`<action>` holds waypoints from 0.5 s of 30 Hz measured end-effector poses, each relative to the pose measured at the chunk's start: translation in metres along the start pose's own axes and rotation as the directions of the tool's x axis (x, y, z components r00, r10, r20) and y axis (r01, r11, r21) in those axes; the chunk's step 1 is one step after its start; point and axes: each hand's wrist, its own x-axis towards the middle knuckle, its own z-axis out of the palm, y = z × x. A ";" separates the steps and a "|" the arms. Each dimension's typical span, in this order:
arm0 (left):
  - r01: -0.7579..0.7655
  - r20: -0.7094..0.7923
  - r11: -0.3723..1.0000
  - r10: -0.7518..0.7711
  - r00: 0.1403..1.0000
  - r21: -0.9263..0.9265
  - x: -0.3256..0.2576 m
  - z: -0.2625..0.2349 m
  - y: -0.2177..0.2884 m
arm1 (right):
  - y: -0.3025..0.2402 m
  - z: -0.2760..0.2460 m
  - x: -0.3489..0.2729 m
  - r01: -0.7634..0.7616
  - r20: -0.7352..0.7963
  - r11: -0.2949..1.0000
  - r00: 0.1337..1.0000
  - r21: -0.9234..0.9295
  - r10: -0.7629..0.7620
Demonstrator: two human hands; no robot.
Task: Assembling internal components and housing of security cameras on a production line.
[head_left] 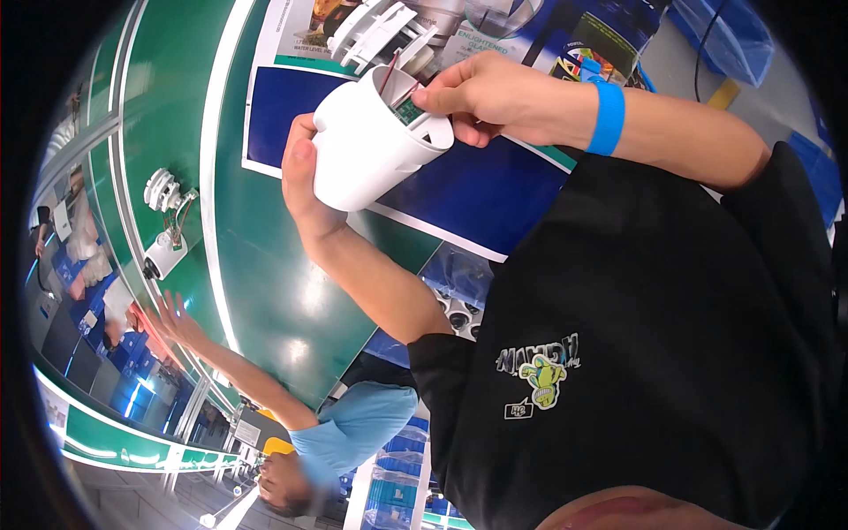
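Observation:
My left hand is wrapped round a white rounded plastic housing, which I hold tilted over a printed sheet. At the housing's open end my right hand pinches the edge of a small green circuit board; the board sits partly inside the opening. Red wires come up out of the opening toward a white ribbed plastic part just beyond it. The wires' inner ends are hidden in the housing.
Below the housing lies a blue printed sheet on the green work surface. Another white ribbed part, wired to a small housing, lies on the green belt at left. A co-worker's arm reaches over there. A blue bin stands upper right.

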 end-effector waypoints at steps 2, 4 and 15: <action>-0.013 -0.008 1.000 0.012 1.000 -0.029 0.002 -0.001 -0.003 | 0.002 0.001 0.003 -0.011 -0.048 1.000 0.999 0.029 0.013; 0.013 -0.015 0.999 -0.014 1.000 -0.031 0.000 -0.004 -0.003 | 0.001 0.001 0.002 -0.008 -0.028 1.000 1.000 0.018 0.009; -0.216 0.039 0.965 0.213 0.976 0.148 -0.008 -0.024 -0.004 | -0.021 -0.036 -0.013 0.557 0.301 0.410 0.786 -0.722 -0.540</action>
